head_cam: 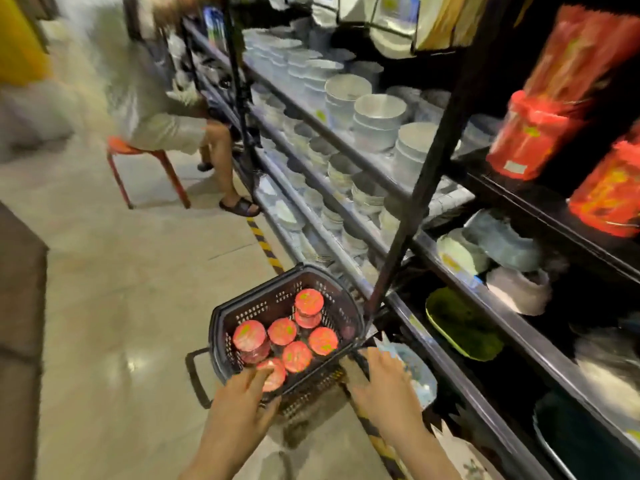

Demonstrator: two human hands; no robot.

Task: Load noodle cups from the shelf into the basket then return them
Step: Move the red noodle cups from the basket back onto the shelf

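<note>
Over the basket (263,308), left hand (242,400) touches a noodle cup (273,374) (red-lidded).

Both forearms are bare; the left hand (242,396) and right hand (384,379) wear nothing.

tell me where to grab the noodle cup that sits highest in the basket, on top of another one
Grip the top noodle cup around its side wall just under the pink lid, coming straight down from above. It stands upright, stacked on another cup, so its wall rises clear of its neighbours, while the basket walls block a sideways reach. Fingers spread around the lid's rim should fit; blur hides finer detail.
</note>
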